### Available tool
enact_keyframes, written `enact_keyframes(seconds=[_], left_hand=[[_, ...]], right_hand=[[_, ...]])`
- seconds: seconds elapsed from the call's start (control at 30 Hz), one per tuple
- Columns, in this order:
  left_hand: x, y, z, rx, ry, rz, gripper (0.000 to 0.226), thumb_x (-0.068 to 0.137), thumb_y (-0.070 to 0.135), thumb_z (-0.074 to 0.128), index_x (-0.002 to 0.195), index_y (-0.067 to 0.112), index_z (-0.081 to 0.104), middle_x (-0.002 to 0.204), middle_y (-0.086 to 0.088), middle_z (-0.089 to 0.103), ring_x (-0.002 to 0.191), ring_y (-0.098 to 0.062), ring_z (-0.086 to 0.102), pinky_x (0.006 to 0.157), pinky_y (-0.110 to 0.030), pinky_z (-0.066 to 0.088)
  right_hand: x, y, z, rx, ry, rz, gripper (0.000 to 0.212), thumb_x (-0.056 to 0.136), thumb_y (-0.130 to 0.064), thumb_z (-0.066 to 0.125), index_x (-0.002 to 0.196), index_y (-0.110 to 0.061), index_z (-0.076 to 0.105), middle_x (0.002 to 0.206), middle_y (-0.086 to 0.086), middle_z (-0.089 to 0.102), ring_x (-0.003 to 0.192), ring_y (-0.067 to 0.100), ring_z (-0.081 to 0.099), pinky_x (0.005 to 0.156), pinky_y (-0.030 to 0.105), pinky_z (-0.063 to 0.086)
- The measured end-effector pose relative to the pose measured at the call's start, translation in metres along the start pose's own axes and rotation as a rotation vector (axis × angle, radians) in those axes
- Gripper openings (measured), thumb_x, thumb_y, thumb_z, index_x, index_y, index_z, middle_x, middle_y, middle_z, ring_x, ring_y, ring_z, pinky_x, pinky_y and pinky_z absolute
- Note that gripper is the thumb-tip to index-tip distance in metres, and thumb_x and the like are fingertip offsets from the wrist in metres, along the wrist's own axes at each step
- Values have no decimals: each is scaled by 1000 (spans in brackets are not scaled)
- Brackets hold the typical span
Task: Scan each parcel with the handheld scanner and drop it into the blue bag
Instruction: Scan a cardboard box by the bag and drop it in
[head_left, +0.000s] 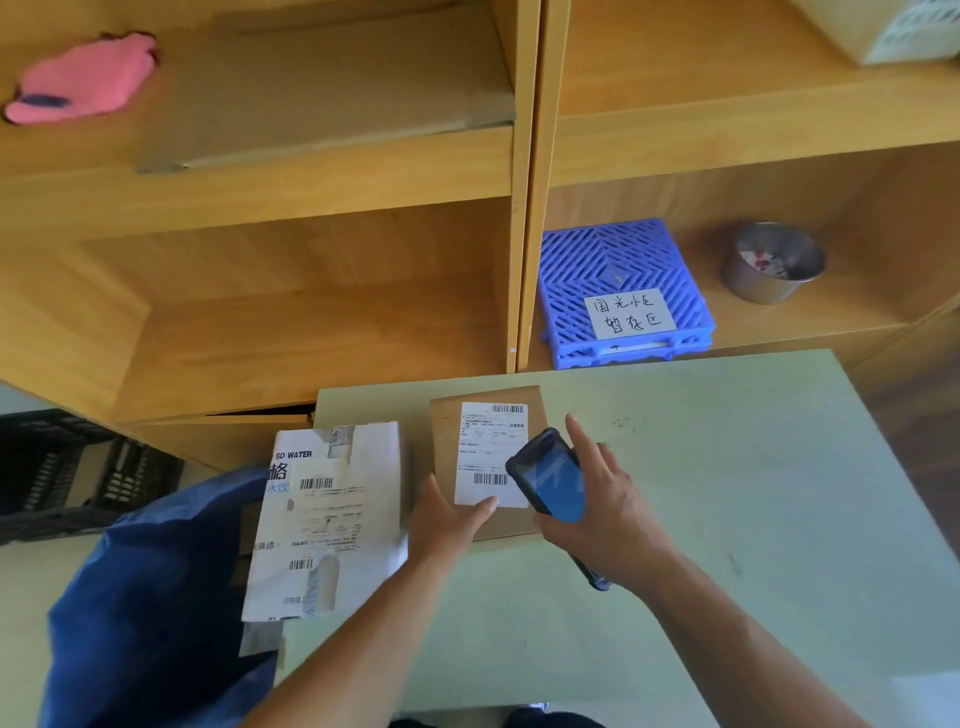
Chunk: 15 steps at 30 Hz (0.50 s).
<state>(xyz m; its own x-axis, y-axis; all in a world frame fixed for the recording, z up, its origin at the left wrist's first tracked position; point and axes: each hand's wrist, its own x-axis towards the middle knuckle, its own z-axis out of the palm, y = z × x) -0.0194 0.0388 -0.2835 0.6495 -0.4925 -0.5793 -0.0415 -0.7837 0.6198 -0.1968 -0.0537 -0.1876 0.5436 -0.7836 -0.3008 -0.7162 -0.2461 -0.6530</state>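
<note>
Steadying a brown parcel (470, 467) on the table (727, 493) with a flat, open left hand (449, 514), the person's right hand (602, 509) grips the scanner (550, 478) over its label, mid-scan; next, seemingly, lift it left into the blue bag (156, 597).

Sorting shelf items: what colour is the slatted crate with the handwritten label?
Blue, with a white paper label; the crate shows clearly in the head view.

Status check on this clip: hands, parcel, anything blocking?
Left hand flat on brown parcel. Right hand holds scanner over its label. White parcel waits beside blue bag. Nothing blocking.
</note>
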Motion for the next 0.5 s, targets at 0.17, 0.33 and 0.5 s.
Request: enact_keyframes(seconds=[0.17, 0.33, 0.5], left_hand=[[8, -4, 13, -527, -204, -311, 72, 72, 33, 95, 129, 32, 51, 115, 17, 58, 109, -20, 54, 94, -60, 55], [11, -12, 15, -649, -253, -298, 75, 70, 30, 96, 134, 34, 57, 126, 17, 65, 117, -13, 59, 99, -59, 55], [2, -13, 19, -698, -182, -268, 65, 73, 30, 94, 127, 37, 59, 129, 16, 67, 121, -12, 60, 98, -55, 55]], right_hand=[[13, 10, -15, -20, -2, -15, 114, 73, -43, 81, 158, -37, 4, 127, -11, 45, 102, 9, 46, 81, 21, 40], [20, 14, -23, -17, -8, -4, 114, 74, -43, 81, 157, -38, 4, 127, -11, 45, 104, 8, 45, 80, 18, 41], [22, 12, -26, -77, -39, -8, 114, 76, -45, 80, 157, -39, 0, 129, -9, 43, 104, 9, 46, 80, 21, 47]])
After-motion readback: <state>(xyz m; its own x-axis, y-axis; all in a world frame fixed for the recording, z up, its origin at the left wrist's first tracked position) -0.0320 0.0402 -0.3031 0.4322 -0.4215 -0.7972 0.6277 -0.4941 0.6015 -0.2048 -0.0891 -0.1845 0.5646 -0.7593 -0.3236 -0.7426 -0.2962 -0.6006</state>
